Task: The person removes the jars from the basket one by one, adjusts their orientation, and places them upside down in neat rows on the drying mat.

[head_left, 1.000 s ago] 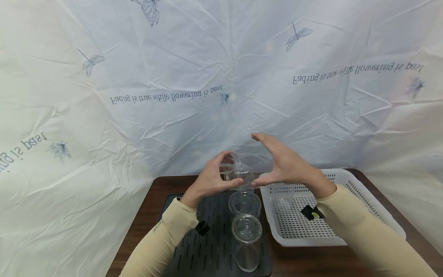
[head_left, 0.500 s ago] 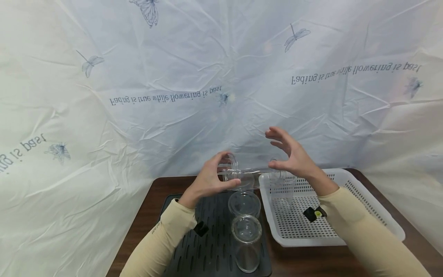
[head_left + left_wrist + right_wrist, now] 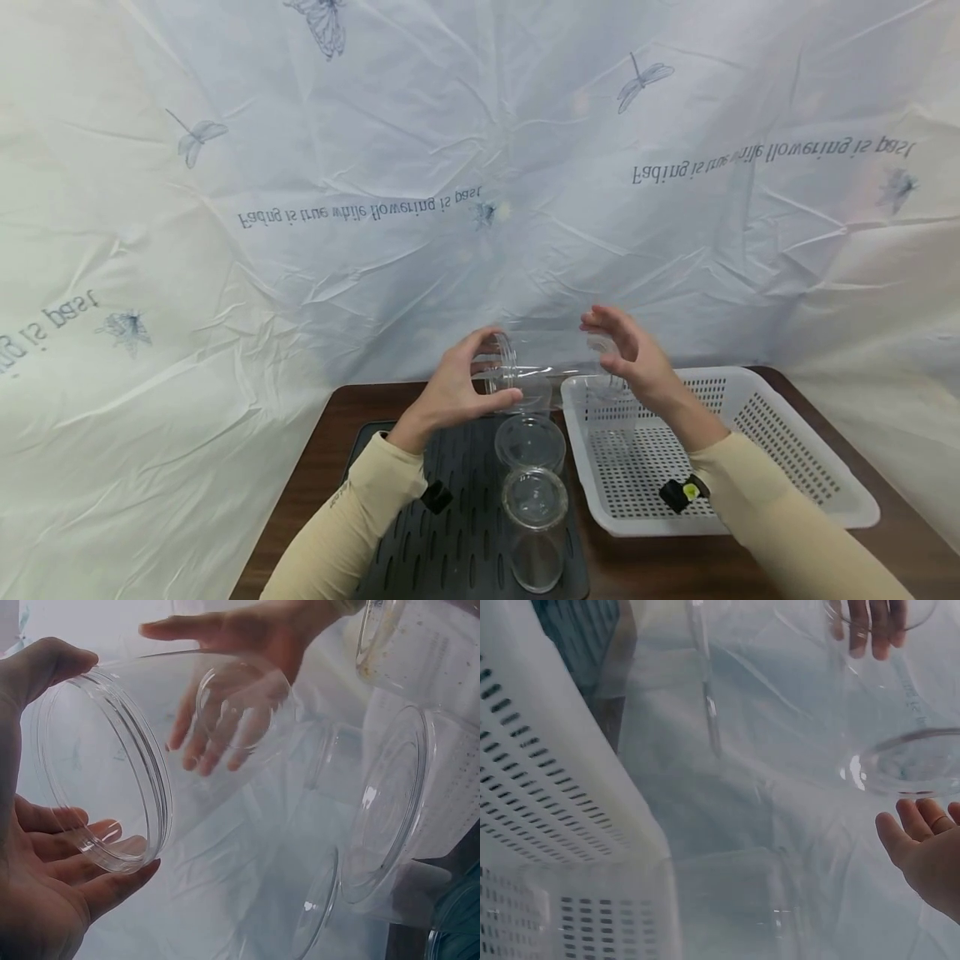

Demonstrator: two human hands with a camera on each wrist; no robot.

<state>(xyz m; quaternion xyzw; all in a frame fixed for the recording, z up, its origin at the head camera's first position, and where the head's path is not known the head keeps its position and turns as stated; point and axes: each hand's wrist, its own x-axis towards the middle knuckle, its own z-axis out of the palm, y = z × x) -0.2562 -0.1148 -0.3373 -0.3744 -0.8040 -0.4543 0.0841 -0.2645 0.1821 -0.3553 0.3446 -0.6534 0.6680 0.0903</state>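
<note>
My left hand (image 3: pixel 452 390) grips a large clear jar (image 3: pixel 557 354) by its ringed end, thumb on the near side. It lies sideways in the air above the far end of the mat. In the left wrist view, that ringed end (image 3: pixel 139 776) sits between thumb and fingers. My right hand (image 3: pixel 647 365) is at the jar's other end with fingers spread and loosely bent. In the right wrist view, its fingertips (image 3: pixel 907 814) are by the round base (image 3: pixel 919 766); whether they touch cannot be told. Through the clear wall, the left wrist view shows my right hand (image 3: pixel 247 645).
A dark ribbed mat (image 3: pixel 442 533) on the brown table (image 3: pixel 300 500) bears a row of clear jars, the nearest one (image 3: pixel 536 533) upright. At right stands a white perforated basket (image 3: pixel 810 467) with a clear container (image 3: pixel 611 425) in it. A printed sheet (image 3: pixel 420 275) hangs behind.
My right hand has moved right along the jar to its base, rising with spread fingers and then lowering towards it. My left hand keeps its grip on the jar, almost still.
</note>
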